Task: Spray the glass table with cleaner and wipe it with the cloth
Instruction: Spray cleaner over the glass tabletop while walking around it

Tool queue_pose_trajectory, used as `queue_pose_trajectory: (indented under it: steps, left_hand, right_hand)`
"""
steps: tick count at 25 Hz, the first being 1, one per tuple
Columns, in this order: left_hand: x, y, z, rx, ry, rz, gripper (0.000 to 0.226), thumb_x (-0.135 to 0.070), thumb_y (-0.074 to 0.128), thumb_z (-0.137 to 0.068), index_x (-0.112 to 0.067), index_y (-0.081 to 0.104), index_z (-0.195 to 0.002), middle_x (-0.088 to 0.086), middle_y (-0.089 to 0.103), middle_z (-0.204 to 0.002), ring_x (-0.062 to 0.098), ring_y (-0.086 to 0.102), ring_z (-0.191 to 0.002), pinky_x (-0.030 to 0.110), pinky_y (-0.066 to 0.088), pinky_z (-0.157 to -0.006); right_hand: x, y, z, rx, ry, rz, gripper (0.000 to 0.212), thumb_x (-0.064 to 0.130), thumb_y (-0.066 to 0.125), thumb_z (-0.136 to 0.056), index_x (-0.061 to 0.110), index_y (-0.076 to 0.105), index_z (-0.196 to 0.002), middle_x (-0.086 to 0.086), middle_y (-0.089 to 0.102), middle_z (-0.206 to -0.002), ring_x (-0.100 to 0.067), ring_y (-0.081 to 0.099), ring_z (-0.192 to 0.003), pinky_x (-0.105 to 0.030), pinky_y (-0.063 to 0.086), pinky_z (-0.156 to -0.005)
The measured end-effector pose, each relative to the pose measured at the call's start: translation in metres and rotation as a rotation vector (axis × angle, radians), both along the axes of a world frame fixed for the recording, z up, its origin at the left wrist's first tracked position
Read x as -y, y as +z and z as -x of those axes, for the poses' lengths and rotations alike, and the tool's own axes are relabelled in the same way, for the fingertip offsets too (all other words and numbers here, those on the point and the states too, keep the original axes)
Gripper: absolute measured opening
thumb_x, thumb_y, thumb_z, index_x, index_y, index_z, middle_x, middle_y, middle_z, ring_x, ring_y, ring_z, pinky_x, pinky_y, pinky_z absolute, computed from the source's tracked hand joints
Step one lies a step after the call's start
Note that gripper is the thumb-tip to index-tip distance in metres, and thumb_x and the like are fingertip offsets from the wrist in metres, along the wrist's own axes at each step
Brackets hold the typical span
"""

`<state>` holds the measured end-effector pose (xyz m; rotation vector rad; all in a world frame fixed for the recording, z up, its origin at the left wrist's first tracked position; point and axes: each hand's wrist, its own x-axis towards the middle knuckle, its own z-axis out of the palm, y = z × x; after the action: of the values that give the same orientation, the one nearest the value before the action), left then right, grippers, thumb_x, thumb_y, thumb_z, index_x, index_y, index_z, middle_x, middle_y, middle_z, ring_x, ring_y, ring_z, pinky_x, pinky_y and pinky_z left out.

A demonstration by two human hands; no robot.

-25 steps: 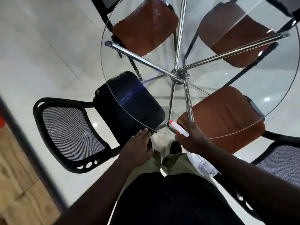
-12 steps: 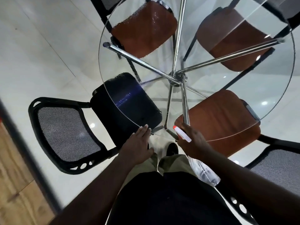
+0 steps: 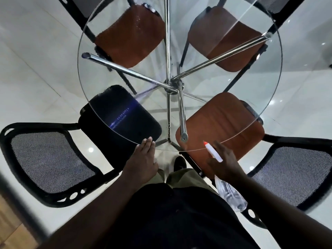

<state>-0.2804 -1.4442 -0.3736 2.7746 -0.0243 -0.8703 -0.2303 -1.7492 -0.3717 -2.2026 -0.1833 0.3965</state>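
A round glass table (image 3: 212, 87) on chrome legs (image 3: 181, 112) fills the upper view. My right hand (image 3: 226, 166) grips a clear spray bottle (image 3: 230, 194) by its white head, and the red-tipped nozzle (image 3: 206, 144) points over the near rim of the glass. My left hand (image 3: 143, 159) lies flat with straight fingers, its fingertips touching the near edge of the table. No cloth is in view.
Under and around the table stand a black chair (image 3: 53, 159) at the left, a brown-seated chair (image 3: 224, 126) at the right and two more brown seats (image 3: 133, 35) at the far side. My legs and a shoe (image 3: 179, 163) are below. White tiled floor lies around.
The view has shifted so that more of the table shows. My right hand and the spray bottle have moved a little to the right along the near rim. My left hand stays at the edge.
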Motion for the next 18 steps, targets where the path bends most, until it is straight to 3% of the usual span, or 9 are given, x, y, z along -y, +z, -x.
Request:
queue_pose_trajectory:
  steps: [3, 10, 13, 16, 18]
  left_hand:
    - [0.006, -0.001, 0.000, 0.011, -0.006, 0.033, 0.081, -0.037, 0.049, -0.100, -0.008, 0.007, -0.163, 0.006, -0.005, -0.173, 0.019, -0.007, -0.159, 0.030, -0.006, -0.122]
    - [0.008, 0.001, -0.007, 0.014, 0.004, 0.084, 0.082, -0.039, 0.051, -0.100, -0.011, 0.009, -0.164, 0.002, -0.005, -0.173, 0.015, -0.005, -0.159, 0.032, 0.002, -0.128]
    - [0.005, 0.005, -0.012, 0.048, 0.018, 0.104, 0.080, -0.039, 0.051, -0.100, -0.012, 0.010, -0.164, 0.002, -0.002, -0.173, 0.015, -0.003, -0.159, 0.032, 0.004, -0.129]
    - [0.002, 0.007, -0.018, 0.074, 0.019, 0.092, 0.079, -0.041, 0.051, -0.101, -0.013, 0.012, -0.164, 0.002, 0.001, -0.173, 0.015, 0.000, -0.159, 0.033, 0.006, -0.129]
    - [0.000, 0.008, -0.022, 0.086, 0.026, 0.083, 0.079, -0.042, 0.052, -0.100, -0.013, 0.015, -0.164, 0.002, 0.004, -0.173, 0.016, 0.002, -0.159, 0.034, 0.007, -0.129]
  right_hand:
    - [0.012, -0.002, 0.002, -0.033, -0.061, 0.044, 0.017, 0.010, 0.062, -0.077, 0.002, 0.059, -0.091, -0.006, 0.054, -0.067, -0.025, 0.050, -0.059, -0.043, 0.044, -0.060]
    - [0.020, -0.001, -0.002, -0.066, -0.083, 0.068, 0.018, 0.014, 0.065, -0.075, 0.006, 0.056, -0.089, -0.007, 0.058, -0.068, -0.031, 0.054, -0.060, -0.049, 0.047, -0.059]
    - [0.012, 0.006, -0.011, -0.059, -0.126, 0.034, 0.024, 0.014, 0.064, -0.077, 0.001, 0.059, -0.096, -0.014, 0.059, -0.069, -0.037, 0.056, -0.061, -0.054, 0.049, -0.057]
    - [-0.002, 0.015, -0.029, -0.062, -0.138, 0.025, 0.040, 0.020, 0.063, -0.075, -0.003, 0.059, -0.107, -0.023, 0.064, -0.083, -0.043, 0.062, -0.071, -0.057, 0.054, -0.064]
    - [-0.014, 0.022, -0.043, -0.069, -0.091, 0.010, 0.035, 0.023, 0.065, -0.076, 0.005, 0.059, -0.105, -0.018, 0.066, -0.087, -0.041, 0.064, -0.075, -0.058, 0.056, -0.067]
